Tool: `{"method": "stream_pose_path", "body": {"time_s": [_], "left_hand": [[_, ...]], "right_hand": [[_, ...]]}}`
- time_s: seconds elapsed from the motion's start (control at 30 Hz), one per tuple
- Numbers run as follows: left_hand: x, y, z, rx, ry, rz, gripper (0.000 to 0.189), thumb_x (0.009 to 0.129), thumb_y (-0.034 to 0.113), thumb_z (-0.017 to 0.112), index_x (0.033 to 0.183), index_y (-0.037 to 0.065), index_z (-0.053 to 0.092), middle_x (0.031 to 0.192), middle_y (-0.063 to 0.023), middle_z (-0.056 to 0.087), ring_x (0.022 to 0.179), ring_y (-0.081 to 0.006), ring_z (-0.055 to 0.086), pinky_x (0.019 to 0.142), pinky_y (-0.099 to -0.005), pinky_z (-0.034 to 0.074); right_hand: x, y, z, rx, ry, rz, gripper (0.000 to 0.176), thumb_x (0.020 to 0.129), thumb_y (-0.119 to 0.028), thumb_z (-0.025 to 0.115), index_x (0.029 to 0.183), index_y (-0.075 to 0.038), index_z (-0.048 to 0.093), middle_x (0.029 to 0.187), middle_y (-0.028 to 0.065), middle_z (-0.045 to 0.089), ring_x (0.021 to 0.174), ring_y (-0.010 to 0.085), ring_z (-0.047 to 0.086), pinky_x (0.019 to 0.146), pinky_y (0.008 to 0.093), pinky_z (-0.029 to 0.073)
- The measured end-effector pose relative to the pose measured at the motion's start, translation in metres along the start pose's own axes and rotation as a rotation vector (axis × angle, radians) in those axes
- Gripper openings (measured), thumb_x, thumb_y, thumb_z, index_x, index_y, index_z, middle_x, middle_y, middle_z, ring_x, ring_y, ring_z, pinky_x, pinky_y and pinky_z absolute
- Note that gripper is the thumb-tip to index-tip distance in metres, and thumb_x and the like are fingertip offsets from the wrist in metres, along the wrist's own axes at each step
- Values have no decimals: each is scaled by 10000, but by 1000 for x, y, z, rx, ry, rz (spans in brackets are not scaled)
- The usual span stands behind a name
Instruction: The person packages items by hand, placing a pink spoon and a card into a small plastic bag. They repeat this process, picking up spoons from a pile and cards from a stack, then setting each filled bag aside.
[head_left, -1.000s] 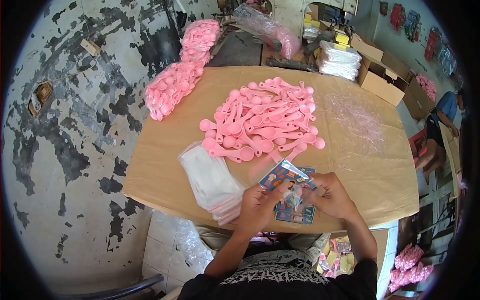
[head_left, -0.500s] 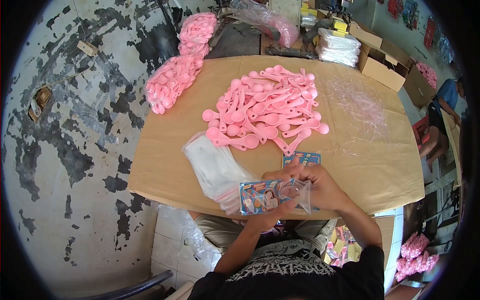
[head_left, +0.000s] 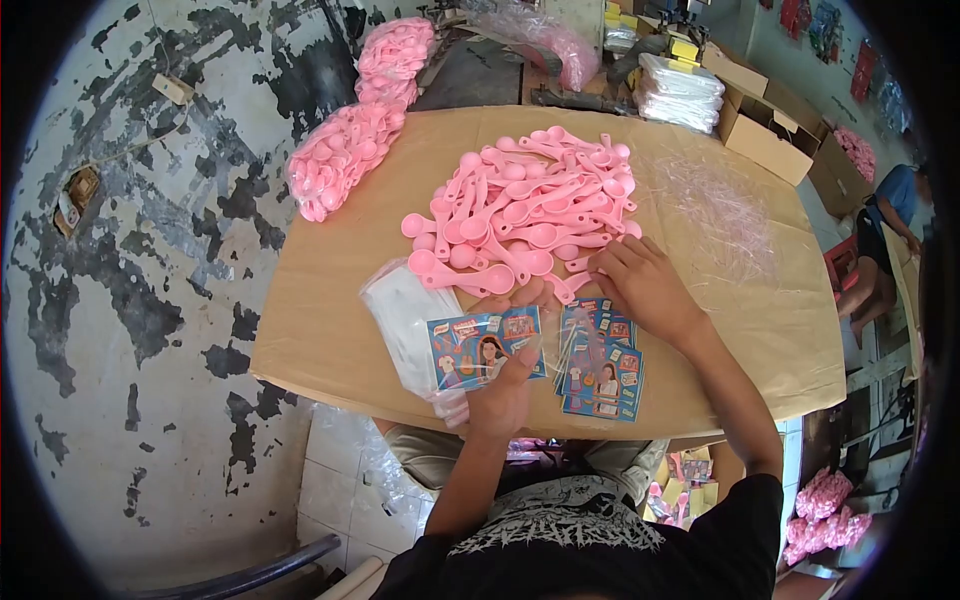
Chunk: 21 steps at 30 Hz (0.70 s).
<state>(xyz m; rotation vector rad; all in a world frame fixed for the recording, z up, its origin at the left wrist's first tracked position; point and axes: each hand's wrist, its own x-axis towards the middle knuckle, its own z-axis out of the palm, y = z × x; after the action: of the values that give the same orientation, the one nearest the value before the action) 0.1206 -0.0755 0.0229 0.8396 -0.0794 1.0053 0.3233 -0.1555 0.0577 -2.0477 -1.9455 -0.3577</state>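
Observation:
My left hand [head_left: 503, 395] holds a blue printed card in a clear plastic bag [head_left: 462, 350], thumb on top and fingers beneath. My right hand [head_left: 645, 290] is at the near right edge of a heap of pink plastic measuring spoons [head_left: 540, 205]. Its fingers are curled down over a spoon there, which they mostly hide. Between me and the heap, a loose stack of blue printed cards [head_left: 603, 385] lies below my right hand. A pile of clear plastic bags [head_left: 405, 325] lies left of the cards, partly under my left hand.
Brown paper covers the table [head_left: 720, 350]. Bagged pink spoons [head_left: 345, 160] stand at its back left. Thin plastic strands [head_left: 715, 215] lie on the right. Behind are a stack of clear packets [head_left: 680, 92] and cardboard boxes [head_left: 765, 135]. A person [head_left: 885, 225] sits far right.
My hands have parted. The left has moved left with the bagged card; the right has gone forward to the spoons, uncovering the stack of cards.

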Motion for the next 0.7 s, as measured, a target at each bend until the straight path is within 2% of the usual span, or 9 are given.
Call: {"method": "stream_pose_path", "body": {"time_s": [0.03, 0.13, 0.23, 0.33, 0.43, 0.53, 0.63, 0.7], "left_hand": [[1, 1, 0, 10, 13, -13, 509, 834, 58, 635, 1295, 90, 423, 1383, -216, 462, 1311, -382, 413, 1118, -535, 266], [4, 0, 0, 35, 2, -9, 501, 827, 40, 643, 1281, 98, 439, 1388, -219, 457, 1309, -377, 419, 1118, -526, 276], [2, -5, 2, 62, -6, -24, 485, 830, 15, 635, 1271, 99, 450, 1383, -215, 465, 1307, -370, 425, 1124, -523, 273], [2, -8, 3, 76, -24, -10, 480, 840, -5, 620, 1276, 97, 450, 1371, -211, 479, 1305, -366, 432, 1126, -523, 273], [1, -9, 0, 68, -6, -1, 483, 848, -13, 608, 1290, 96, 445, 1365, -212, 484, 1299, -370, 439, 1127, -523, 272], [2, -9, -1, 22, 35, -8, 489, 851, -20, 598, 1300, 94, 441, 1360, -217, 486, 1290, -377, 448, 1127, -525, 271], [2, -6, -1, -10, 67, -8, 494, 849, -34, 587, 1303, 92, 439, 1356, -217, 490, 1287, -385, 448, 1124, -526, 278], [3, -4, 1, -23, 81, -1, 495, 846, -43, 582, 1301, 89, 439, 1354, -216, 493, 1286, -389, 448, 1119, -526, 287]], "right_hand": [[0, 1, -3, -18, 30, 11, 228, 799, -134, 672, 1021, -93, 637, 973, 78, 589, 952, 259, 569, 865, 381, 462], [-2, 1, -9, 53, -17, -15, 263, 797, -168, 675, 1047, -94, 640, 1056, 66, 600, 1075, 259, 541, 916, 377, 442], [-2, 6, 15, 37, 69, -102, 270, 784, -138, 673, 1045, -77, 636, 1068, 64, 590, 1095, 268, 530, 934, 378, 435], [0, 11, 21, -60, 51, -130, 275, 804, -110, 656, 1071, -55, 620, 1098, 83, 585, 1104, 265, 520, 906, 387, 437], [-1, 0, -2, 31, 138, -6, 259, 820, -92, 635, 1074, -55, 603, 1014, 113, 602, 998, 265, 552, 854, 406, 443], [-9, -1, -25, 213, 229, 204, 179, 834, -59, 600, 1010, -44, 569, 836, 129, 560, 830, 239, 537, 771, 389, 437], [-29, -7, -45, 763, 213, 498, 49, 905, -76, 539, 919, -31, 526, 735, 87, 477, 731, 194, 471, 723, 341, 415], [-38, -3, -42, 819, 288, 355, 126, 960, -125, 484, 893, -21, 502, 720, 61, 464, 696, 165, 451, 666, 305, 395]]}}
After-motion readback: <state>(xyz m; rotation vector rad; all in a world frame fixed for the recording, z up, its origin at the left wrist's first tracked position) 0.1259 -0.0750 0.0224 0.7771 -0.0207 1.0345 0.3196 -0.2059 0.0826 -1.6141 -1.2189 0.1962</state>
